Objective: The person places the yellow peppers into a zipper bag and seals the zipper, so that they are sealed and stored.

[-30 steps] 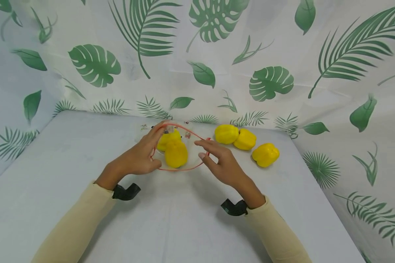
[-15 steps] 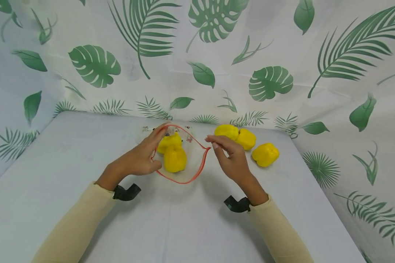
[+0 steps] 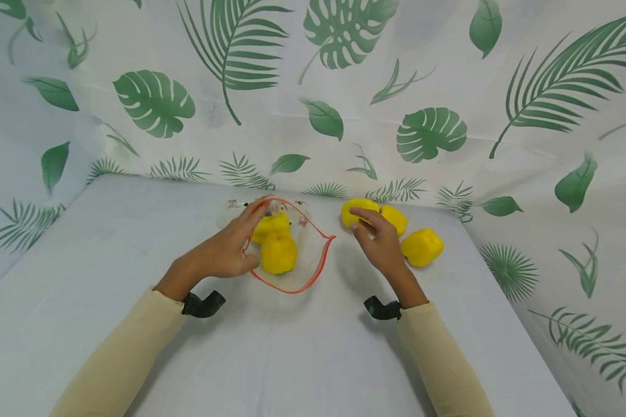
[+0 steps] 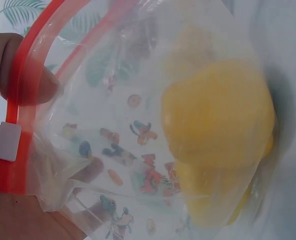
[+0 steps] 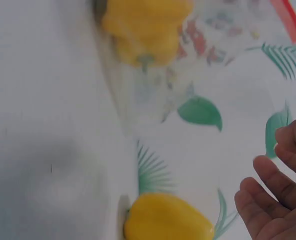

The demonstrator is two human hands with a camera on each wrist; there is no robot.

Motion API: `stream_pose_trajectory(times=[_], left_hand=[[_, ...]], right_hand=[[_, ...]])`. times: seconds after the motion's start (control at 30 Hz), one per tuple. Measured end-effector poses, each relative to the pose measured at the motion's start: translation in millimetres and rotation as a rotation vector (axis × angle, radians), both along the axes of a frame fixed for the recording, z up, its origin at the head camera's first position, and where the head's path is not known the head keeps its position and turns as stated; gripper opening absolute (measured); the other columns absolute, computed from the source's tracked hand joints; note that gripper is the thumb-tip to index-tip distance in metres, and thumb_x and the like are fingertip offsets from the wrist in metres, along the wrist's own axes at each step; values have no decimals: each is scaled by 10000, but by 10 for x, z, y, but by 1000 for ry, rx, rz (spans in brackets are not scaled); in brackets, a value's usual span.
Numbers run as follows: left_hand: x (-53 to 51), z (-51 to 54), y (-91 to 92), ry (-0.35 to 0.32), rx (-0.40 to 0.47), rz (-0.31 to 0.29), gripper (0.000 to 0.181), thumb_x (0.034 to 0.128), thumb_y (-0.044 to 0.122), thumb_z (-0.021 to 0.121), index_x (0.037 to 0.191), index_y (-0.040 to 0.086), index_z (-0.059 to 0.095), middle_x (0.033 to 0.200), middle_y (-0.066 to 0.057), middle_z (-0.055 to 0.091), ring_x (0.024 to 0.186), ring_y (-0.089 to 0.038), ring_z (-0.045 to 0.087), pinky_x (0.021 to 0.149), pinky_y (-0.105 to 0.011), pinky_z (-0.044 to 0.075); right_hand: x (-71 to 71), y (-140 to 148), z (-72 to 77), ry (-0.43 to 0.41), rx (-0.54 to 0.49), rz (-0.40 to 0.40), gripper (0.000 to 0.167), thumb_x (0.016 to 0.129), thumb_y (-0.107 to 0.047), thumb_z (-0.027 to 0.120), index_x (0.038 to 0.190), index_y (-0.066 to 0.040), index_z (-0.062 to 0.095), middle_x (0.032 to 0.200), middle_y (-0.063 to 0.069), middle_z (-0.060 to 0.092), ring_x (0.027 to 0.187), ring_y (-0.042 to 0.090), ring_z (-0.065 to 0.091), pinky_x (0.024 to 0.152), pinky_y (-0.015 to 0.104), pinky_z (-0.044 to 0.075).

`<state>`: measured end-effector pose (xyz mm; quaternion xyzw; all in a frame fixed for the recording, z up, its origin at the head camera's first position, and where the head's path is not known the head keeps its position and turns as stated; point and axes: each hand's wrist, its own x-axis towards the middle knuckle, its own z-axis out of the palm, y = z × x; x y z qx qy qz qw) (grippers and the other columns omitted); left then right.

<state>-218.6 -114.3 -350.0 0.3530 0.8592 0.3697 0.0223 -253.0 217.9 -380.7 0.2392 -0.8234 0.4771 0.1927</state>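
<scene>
A clear zip bag with a red rim and small printed figures stands with its mouth wide apart; two yellow bell peppers lie inside. The left hand grips the left side of the rim, fingers and thumb around it; the left wrist view shows a white slider on the red strip beside the fingers. Off the bag, the right hand hovers holding nothing, fingers loosely bent, over the loose yellow peppers. In the right wrist view its fingers are apart from the pepper.
Another loose yellow pepper lies to the right of the right hand, on the white table. Behind the table hangs a white cloth printed with green leaves. Both wrists carry black mounts.
The right hand has let go of the bag's right rim and moved right toward the loose peppers. The rim has widened and sagged lower; the left hand has kept its grip.
</scene>
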Motion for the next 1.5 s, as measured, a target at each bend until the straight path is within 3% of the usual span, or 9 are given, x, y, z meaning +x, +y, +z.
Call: stream_pose_trajectory(times=[0.2, 0.5, 0.83, 1.0, 1.13, 1.5], left_hand=[[-4, 6, 4, 5, 0, 3, 974, 754, 46, 533, 1563, 77, -8, 1615, 6, -84, 1463, -222, 21, 1126, -536, 161], [-1, -4, -4, 4, 6, 2, 972, 753, 36, 529, 1561, 69, -12, 1617, -12, -81, 1461, -219, 35, 1119, -536, 185], [-24, -18, -20, 11, 21, -10, 974, 754, 39, 525, 1562, 79, -16, 1618, -18, -76, 1461, -209, 37, 1119, -532, 186], [-26, -19, -17, -2, 17, -1, 981, 754, 41, 532, 1563, 83, -21, 1615, -2, -82, 1460, -213, 45, 1125, -531, 169], [-21, -17, -23, -8, 15, 6, 977, 756, 38, 532, 1561, 75, -20, 1617, -28, -77, 1461, -218, 42, 1128, -529, 162], [-24, -11, -28, -5, 8, 18, 982, 750, 39, 535, 1564, 82, -13, 1614, 9, -82, 1462, -201, 28, 1133, -514, 159]], right_hand=[[-116, 170, -3, -71, 26, -115, 443, 914, -76, 652, 1342, -11, 558, 1389, 127, 510, 1325, 235, 421, 1072, 425, 336], [-303, 361, -78, -193, 24, -138, 589, 908, -104, 669, 1446, -45, 438, 1495, 137, 366, 1386, 285, 311, 1114, 451, 256], [-461, 403, -88, -229, 140, -176, 699, 897, -100, 672, 1501, -31, 327, 1554, 181, 252, 1434, 319, 201, 1136, 473, 191], [-506, 376, -72, -309, 181, -216, 745, 916, -142, 652, 1541, -84, 252, 1571, 147, 241, 1434, 327, 202, 1137, 488, 175], [-532, 344, -70, -348, 234, -239, 725, 934, -152, 627, 1545, -79, 244, 1567, 150, 253, 1428, 332, 221, 1133, 489, 191], [-567, 251, -65, -346, 316, -223, 579, 944, -60, 595, 1474, 13, 373, 1522, 177, 325, 1383, 337, 304, 1115, 456, 256]])
